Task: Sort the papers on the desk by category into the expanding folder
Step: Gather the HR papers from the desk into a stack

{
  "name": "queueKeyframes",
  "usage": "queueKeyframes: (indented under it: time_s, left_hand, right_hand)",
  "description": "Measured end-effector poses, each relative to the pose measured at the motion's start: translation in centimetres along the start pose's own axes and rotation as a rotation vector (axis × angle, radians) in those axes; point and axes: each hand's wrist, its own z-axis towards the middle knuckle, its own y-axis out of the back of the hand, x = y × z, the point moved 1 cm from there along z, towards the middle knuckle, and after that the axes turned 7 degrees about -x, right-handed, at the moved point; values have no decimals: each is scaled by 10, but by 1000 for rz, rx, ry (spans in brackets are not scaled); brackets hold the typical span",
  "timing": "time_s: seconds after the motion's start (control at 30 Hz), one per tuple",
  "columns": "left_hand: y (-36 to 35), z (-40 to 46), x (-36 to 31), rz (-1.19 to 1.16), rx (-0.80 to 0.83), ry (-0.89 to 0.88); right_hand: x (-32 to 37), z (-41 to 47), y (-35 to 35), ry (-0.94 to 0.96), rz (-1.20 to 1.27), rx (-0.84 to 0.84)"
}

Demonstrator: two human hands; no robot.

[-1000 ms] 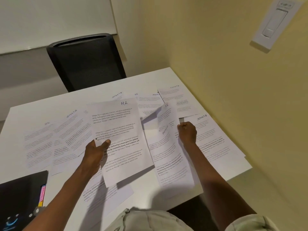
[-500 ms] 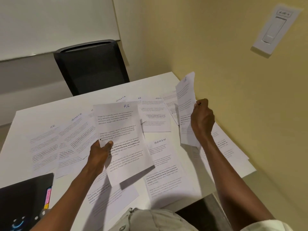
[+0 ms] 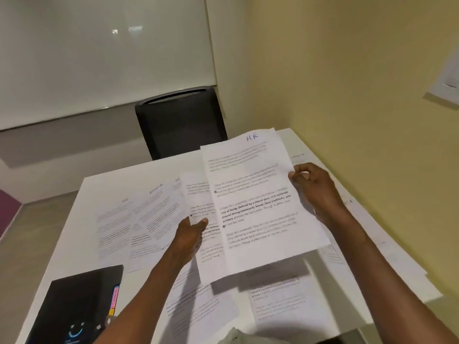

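Observation:
My right hand (image 3: 315,189) pinches the right edge of a printed sheet marked "HR" (image 3: 258,199), held above the desk. That sheet lies over a second sheet (image 3: 198,202), which my left hand (image 3: 190,234) grips at its left edge. Several more printed papers lie spread on the white desk (image 3: 99,192): one marked "HR" (image 3: 114,227), one marked "SPORTS" (image 3: 159,214), others under my arms and along the right wall. The black expanding folder (image 3: 77,304) with coloured tabs lies at the desk's near left corner.
A black mesh chair (image 3: 181,120) stands behind the far edge of the desk. A yellow wall runs along the right side with a white switch plate (image 3: 447,83). A whiteboard fills the back wall.
My right hand has carried its sheet from the right side leftward and laid it over the sheet in my left hand. The view has tilted up and both sheets are higher.

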Motion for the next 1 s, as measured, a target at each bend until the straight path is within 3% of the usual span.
queueKeyframes:
  time_s: [0.2,0.3,0.5,0.63,0.77,0.9,1.0]
  left_hand:
    - [-14,-25,-5,85,233,23]
    - [-16,-30,3,104,271,46]
    - [-24,-32,13,-150,118,129]
    - [-29,-28,17,152,30,-210]
    - [-40,-33,11,83,-107,-320]
    - [-46,-38,27,107,-99,-292]
    - [-43,-38,55,132,-104,-204]
  right_hand:
    - [-61,-21,-28,-199,-240,-25]
    - [-83,-28,-34,-331,-118,8]
    - [-109,-44,-44,-281,-179,35]
    - [-101,-52,-48,-76,-277,10]
    - [-87,-55,-39,41,-176,14]
    - [-110,-58,-20,0,-106,22]
    - [-139,-70,-17,-161,-100,39]
